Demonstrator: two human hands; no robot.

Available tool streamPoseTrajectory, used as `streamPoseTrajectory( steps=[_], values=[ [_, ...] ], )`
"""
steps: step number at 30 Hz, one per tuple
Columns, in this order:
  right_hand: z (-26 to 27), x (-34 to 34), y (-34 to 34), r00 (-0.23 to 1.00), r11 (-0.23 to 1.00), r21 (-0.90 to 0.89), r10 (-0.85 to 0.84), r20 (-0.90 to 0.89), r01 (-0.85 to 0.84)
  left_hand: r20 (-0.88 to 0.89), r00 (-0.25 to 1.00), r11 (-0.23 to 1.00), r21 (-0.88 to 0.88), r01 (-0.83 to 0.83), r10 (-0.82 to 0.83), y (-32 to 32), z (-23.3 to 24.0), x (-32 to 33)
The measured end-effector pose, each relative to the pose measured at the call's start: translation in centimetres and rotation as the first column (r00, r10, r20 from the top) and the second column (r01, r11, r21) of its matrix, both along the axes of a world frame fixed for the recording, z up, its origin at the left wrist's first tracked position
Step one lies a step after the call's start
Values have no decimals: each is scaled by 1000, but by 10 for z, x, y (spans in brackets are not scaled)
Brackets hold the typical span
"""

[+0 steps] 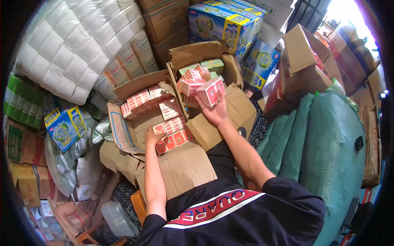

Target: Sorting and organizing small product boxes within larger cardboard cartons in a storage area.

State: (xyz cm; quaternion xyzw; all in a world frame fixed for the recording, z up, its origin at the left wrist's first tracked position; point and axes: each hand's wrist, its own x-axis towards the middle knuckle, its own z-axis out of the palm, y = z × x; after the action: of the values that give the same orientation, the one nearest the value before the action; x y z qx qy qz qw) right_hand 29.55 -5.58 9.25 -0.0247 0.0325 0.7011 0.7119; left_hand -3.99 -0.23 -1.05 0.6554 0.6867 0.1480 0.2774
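Two open cardboard boxes stand side by side before me. The left cardboard box (123, 132) holds rows of small red-and-white cartons (173, 140) along its far and right sides. My left hand (153, 136) rests inside it, its fingers against the left end of the near rows; whether it grips a carton cannot be told. My right hand (214, 106) holds a red-and-white carton pack (211, 91) over the near side of the right cardboard box (195, 54). More red-and-white packs lie loosely in that box, partly behind the held one, with green cartons (212, 65) beyond them.
Open flaps (187, 172) reach towards my lap. Green woven sacks (329, 138) stand at the right, below an open carton (304, 49). Blue drink cases (215, 23) are stacked behind. Wrapped white rolls (77, 43) and a blue case (66, 127) are at the left.
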Motion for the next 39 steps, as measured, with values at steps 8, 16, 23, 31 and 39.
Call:
streamPoseTrajectory(
  steps=[8, 16, 23, 31, 39],
  values=[
    [-10, 15, 3, 937, 999, 38, 32, -349, -20, -193, 981, 974, -219, -51, 7, -11, 9, 26],
    [-11, 6, 3, 999, 996, 86, -31, 35, 28, -197, 977, 996, 16, 84, -79, -20, 14, 33],
    [-22, 15, 6, 986, 977, 168, -112, -126, 133, -198, 938, 918, 228, 325, -283, -15, 13, 53],
    [0, 7, -3, 999, 996, 77, 39, -9, -38, -66, 970, 891, 384, 241, -234, 11, 29, 61],
    [6, 3, -6, 999, 998, 39, 50, -22, -49, -369, 770, 755, 224, 617, -520, 97, 12, 54]
  ],
)
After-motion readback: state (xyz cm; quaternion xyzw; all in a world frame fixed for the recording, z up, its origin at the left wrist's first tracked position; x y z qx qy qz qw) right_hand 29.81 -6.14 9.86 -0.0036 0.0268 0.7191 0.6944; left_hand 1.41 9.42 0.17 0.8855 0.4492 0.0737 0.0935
